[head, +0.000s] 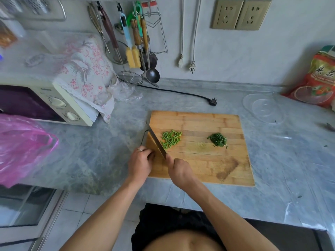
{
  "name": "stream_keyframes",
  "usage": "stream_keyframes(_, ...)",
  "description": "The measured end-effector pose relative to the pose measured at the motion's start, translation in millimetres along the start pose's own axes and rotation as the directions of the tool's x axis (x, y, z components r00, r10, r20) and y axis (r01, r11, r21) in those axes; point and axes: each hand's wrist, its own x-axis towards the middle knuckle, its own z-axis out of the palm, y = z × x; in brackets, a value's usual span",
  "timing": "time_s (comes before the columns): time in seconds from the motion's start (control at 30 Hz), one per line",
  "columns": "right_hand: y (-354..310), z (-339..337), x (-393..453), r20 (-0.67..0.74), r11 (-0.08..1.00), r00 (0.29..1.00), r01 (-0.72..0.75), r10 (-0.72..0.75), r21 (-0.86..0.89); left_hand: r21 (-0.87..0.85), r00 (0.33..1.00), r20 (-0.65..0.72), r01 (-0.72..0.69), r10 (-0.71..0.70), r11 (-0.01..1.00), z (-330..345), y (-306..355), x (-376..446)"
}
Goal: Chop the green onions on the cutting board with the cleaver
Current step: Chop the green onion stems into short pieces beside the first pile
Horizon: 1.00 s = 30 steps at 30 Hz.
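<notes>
A wooden cutting board [199, 122] lies on the grey counter. On it sit two heaps of chopped green onion: a light green heap [171, 139] left of centre and a darker, finer heap [217, 139] to its right. My right hand [179, 171] grips the handle of the cleaver [156, 142], whose blade is tilted over the board's left edge, just left of the light green heap. My left hand [140, 160] is at the board's left edge with its fingers curled, their tips close against the blade's left face. Nothing is visible in its grasp.
A microwave [59, 105] with a floral cloth stands at the left, a pink plastic bag [23, 147] in front of it. Clear plastic bowls [266, 111] and a red food bag [319, 82] are at the right. A black plug and cord [213, 102] lie behind the board. Utensils hang on the wall.
</notes>
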Motion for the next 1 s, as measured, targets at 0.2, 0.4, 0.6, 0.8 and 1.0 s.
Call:
stream_keyframes(0.2,18.5,-13.1,-2.2,-0.005,0.995,0.999,-0.048,0.048,0.083,0.128,0.982,0.065,-0.183,0.176,0.975,-8.8,-4.6,2.8)
stream_keyframes(0.4,17.6,-26.4,-11.1,-0.024,0.976,0.998,-0.044,0.050,0.214,-0.124,0.999,0.004,0.052,-0.052,0.991,-20.6,-6.8,9.5)
stream_keyframes(0.6,19.6,-25.2,-20.4,-0.015,0.980,0.999,-0.028,0.031,0.199,0.110,0.985,0.124,-0.133,0.119,0.985,-24.5,1.6,6.0)
stream_keyframes(0.8,16.2,-19.7,-21.0,-0.023,0.979,0.999,-0.018,0.023,0.204,-0.047,0.994,0.112,0.004,0.001,0.999,-20.0,11.4,-8.1)
stream_keyframes(1.0,16.7,-17.3,-19.5,-0.049,0.969,0.998,-0.034,0.048,0.247,-0.058,0.994,0.095,0.054,-0.048,0.997,-18.8,14.2,-6.8)
